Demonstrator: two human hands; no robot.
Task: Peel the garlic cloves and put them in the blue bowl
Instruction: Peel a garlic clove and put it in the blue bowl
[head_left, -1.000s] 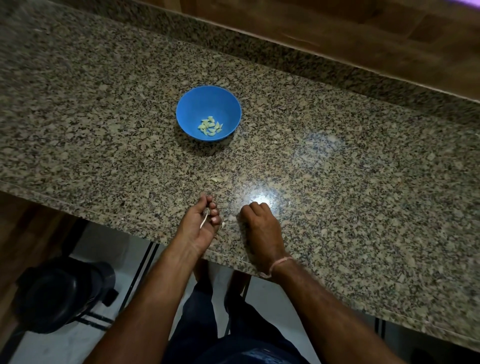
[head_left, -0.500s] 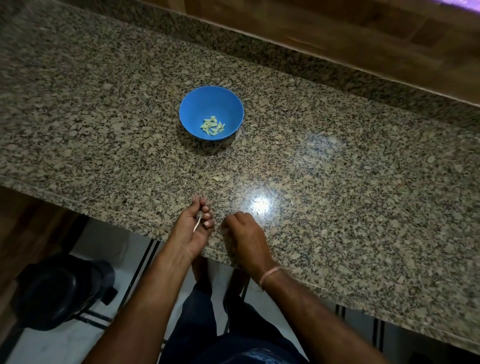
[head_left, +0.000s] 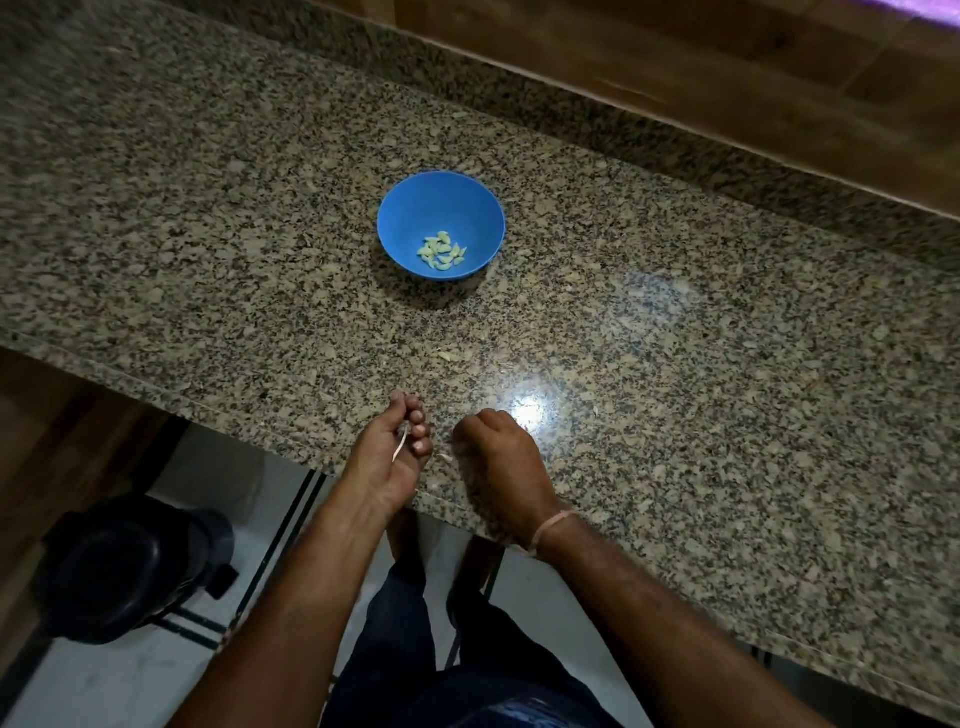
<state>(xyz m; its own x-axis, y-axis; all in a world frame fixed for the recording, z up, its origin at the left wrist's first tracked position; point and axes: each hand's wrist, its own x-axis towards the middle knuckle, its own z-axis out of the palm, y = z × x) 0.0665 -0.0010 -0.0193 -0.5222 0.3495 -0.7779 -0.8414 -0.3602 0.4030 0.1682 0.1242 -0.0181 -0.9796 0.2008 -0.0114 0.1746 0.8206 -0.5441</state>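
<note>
Several peeled cloves in blue bowl; left hand fingers pinch skin strip; right hand curled, contents unclear.

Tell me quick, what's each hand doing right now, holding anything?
Left hand: fingers pinched shut on a thin pale strip, seemingly garlic skin.
Right hand: curled, knuckles up, on the counter; cannot tell if it holds anything.

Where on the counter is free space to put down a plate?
Bare granite lies left of the blue bowl and, wider, to its right up to the back ledge. Crowded: the front edge, where the left hand, right hand and peel scraps sit.
</note>
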